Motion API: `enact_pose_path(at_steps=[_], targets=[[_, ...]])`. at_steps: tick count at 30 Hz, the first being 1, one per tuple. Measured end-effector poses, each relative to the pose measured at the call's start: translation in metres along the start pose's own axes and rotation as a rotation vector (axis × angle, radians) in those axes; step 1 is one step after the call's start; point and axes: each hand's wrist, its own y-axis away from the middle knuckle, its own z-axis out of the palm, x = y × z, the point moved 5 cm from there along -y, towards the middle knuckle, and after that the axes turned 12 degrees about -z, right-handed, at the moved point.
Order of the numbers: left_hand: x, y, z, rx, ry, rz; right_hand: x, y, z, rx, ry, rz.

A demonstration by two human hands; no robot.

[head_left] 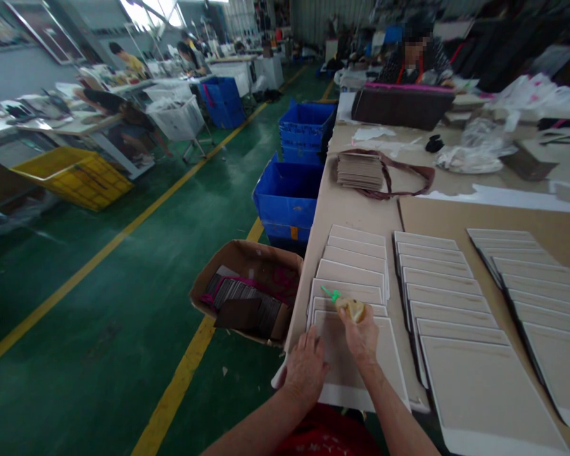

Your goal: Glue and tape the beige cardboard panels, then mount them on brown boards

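Note:
My right hand (362, 334) is closed round a yellowish squeeze bottle (352, 309) with a thin green nozzle, which looks like a glue bottle. The nozzle points left, over a row of overlapping beige boards (346, 254); I cannot tell whether its tip touches one. Against the left side of the nearest board (339, 354), my left hand (308, 364) lies with its fingers stretched forward, holding nothing. To the right, a second row of overlapping boards (475, 373) and a third row (546, 316) lie on the table, with faint brownish streaks on several of them.
Below the table's left edge stands a cardboard box (247, 250) filled with dark pieces. Blue bins (289, 206) line the table beyond it. Farther along the table (356, 209) are a strapped stack of cards (360, 171) and a dark case (401, 107), with a co-worker behind.

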Motion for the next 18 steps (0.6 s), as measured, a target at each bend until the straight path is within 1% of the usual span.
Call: enact_pose_path(at_steps=[2,4,7,9,10,13,16,18], targets=[[0.0,0.0,-0.003,-0.004,0.004,0.002,-0.003,0.002,0.007,-0.001,-0.044,-0.003],[0.0,0.0,-0.005,-0.001,0.005,0.016,-0.003,0.004,0.011,0.013,-0.145,0.035],[-0.003,0.002,-0.003,0.012,0.009,0.048,0.003,0.002,0.007,0.079,-0.31,0.116],[-0.009,0.004,0.0,0.05,0.034,0.079,0.01,-0.003,-0.006,0.164,-0.387,0.158],[-0.013,0.004,0.001,0.088,0.062,0.092,0.015,-0.007,-0.016,0.213,-0.405,0.175],[-0.03,-0.004,-0.003,0.26,0.185,0.128,0.031,-0.02,-0.048,0.349,-0.4,0.203],[-0.043,-0.03,-0.017,0.431,0.274,0.183,0.044,-0.033,-0.077,0.424,-0.301,0.171],[-0.045,-0.055,-0.027,0.491,0.295,0.213,0.051,-0.041,-0.09,0.437,-0.198,0.15]])
